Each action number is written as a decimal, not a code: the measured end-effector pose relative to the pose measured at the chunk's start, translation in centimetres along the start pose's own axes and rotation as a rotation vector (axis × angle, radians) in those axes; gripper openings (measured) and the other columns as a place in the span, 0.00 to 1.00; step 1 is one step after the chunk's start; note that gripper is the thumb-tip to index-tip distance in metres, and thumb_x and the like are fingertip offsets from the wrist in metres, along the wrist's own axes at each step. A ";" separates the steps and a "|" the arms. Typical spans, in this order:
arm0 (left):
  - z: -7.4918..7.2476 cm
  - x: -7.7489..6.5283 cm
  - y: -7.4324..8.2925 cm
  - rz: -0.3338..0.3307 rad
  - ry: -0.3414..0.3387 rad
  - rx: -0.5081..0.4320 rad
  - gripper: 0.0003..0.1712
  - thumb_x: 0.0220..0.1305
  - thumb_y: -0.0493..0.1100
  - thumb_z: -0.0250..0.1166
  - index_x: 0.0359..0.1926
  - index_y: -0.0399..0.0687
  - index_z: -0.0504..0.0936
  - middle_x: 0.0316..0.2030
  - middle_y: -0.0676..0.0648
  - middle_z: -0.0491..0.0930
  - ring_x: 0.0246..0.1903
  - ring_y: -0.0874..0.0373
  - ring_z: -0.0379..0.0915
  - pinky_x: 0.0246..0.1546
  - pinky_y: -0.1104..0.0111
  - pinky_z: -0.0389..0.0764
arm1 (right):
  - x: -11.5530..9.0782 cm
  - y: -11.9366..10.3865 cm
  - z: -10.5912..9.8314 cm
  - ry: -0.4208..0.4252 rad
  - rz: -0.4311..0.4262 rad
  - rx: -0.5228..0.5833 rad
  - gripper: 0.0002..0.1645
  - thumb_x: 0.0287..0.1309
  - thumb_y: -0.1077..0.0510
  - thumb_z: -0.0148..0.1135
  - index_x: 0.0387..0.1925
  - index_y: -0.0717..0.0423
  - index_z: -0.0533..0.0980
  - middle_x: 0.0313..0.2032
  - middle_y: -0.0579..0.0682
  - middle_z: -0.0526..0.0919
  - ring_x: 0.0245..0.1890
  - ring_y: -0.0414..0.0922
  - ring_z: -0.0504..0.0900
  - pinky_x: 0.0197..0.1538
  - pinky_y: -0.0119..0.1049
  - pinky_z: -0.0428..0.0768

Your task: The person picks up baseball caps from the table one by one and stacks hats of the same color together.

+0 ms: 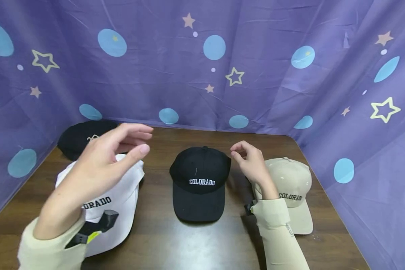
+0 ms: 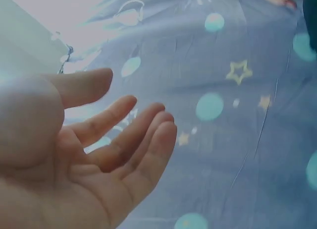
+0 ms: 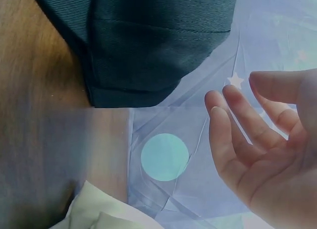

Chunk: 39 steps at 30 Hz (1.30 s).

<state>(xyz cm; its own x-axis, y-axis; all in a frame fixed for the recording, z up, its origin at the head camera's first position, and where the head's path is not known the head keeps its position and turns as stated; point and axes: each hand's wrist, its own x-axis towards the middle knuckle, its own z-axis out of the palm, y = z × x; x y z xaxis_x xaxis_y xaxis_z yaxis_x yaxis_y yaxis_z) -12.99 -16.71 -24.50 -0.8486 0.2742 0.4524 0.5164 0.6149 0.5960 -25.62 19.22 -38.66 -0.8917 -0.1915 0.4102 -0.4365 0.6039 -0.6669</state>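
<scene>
In the middle of the table a black cap [image 1: 202,168] lettered COLORADO sits with its brim toward me. My right hand [image 1: 251,161] hovers just right of its crown, fingers loosely bent with nothing in them; the same hand [image 3: 262,144] shows beside the dark cap [image 3: 158,40] in the right wrist view. My left hand [image 1: 101,165] is raised over a white cap [image 1: 118,213] at the left, fingers spread and holding nothing. The left wrist view shows the left palm [image 2: 94,174] bare. A beige cap [image 1: 287,180] lies at the right, partly behind my right wrist.
Another black cap [image 1: 77,138] with a light emblem lies at the back left, partly hidden by my left hand and the white cap. The brown wooden table [image 1: 162,240] is bordered by a purple curtain [image 1: 155,75] patterned with stars and dots at the back and sides.
</scene>
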 end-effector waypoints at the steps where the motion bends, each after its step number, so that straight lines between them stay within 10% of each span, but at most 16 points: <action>1: -1.0 0.1 -0.2 -0.007 -0.010 0.010 0.19 0.67 0.47 0.62 0.57 0.67 0.72 0.49 0.61 0.77 0.43 0.67 0.75 0.42 0.79 0.73 | 0.0 -0.1 -0.1 0.003 -0.001 0.000 0.06 0.60 0.60 0.63 0.38 0.46 0.77 0.36 0.40 0.80 0.35 0.40 0.80 0.41 0.40 0.79; 11: -8.0 3.1 -9.7 -0.196 -0.037 0.051 0.20 0.71 0.51 0.56 0.62 0.58 0.70 0.52 0.54 0.76 0.43 0.65 0.73 0.38 0.82 0.68 | -0.1 -0.3 -0.4 -0.006 -0.002 0.007 0.06 0.61 0.60 0.63 0.40 0.50 0.77 0.36 0.40 0.80 0.35 0.37 0.79 0.41 0.40 0.79; 22: -9.1 2.9 -22.8 -0.469 -0.085 0.062 0.36 0.70 0.62 0.48 0.70 0.48 0.56 0.62 0.39 0.60 0.55 0.48 0.62 0.48 0.63 0.74 | -0.2 -0.2 -0.3 -0.009 -0.005 0.026 0.06 0.61 0.60 0.63 0.39 0.48 0.77 0.36 0.40 0.80 0.35 0.37 0.80 0.41 0.40 0.79; 28: -10.3 2.6 -24.0 -0.517 -0.157 0.027 0.42 0.69 0.65 0.46 0.73 0.47 0.48 0.67 0.32 0.51 0.62 0.34 0.52 0.55 0.40 0.63 | -0.2 -0.2 -0.3 -0.001 -0.019 0.024 0.06 0.61 0.60 0.63 0.39 0.49 0.77 0.36 0.40 0.81 0.35 0.39 0.80 0.40 0.41 0.79; 33: -11.1 3.0 -24.1 -0.511 -0.147 0.071 0.41 0.71 0.64 0.45 0.73 0.46 0.47 0.66 0.29 0.52 0.60 0.32 0.53 0.53 0.37 0.62 | -0.1 -0.2 -0.5 -0.005 -0.020 0.027 0.06 0.61 0.61 0.62 0.40 0.49 0.77 0.36 0.41 0.81 0.35 0.39 0.80 0.41 0.41 0.79; 39: -10.9 1.8 -27.7 -0.545 -0.171 0.074 0.45 0.71 0.64 0.44 0.73 0.38 0.42 0.65 0.25 0.50 0.58 0.29 0.53 0.53 0.37 0.62 | -0.1 -0.2 -0.3 -0.020 -0.005 0.047 0.06 0.61 0.61 0.62 0.39 0.50 0.77 0.36 0.42 0.81 0.36 0.40 0.80 0.41 0.41 0.79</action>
<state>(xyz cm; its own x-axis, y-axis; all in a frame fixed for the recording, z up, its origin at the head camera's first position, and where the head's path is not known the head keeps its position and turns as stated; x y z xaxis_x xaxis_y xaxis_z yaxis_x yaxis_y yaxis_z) -27.57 -41.32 -33.00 -0.9996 0.0153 -0.0245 -0.0048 0.7492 0.6623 -25.34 19.36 -38.36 -0.8915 -0.2101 0.4014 -0.4457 0.5659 -0.6936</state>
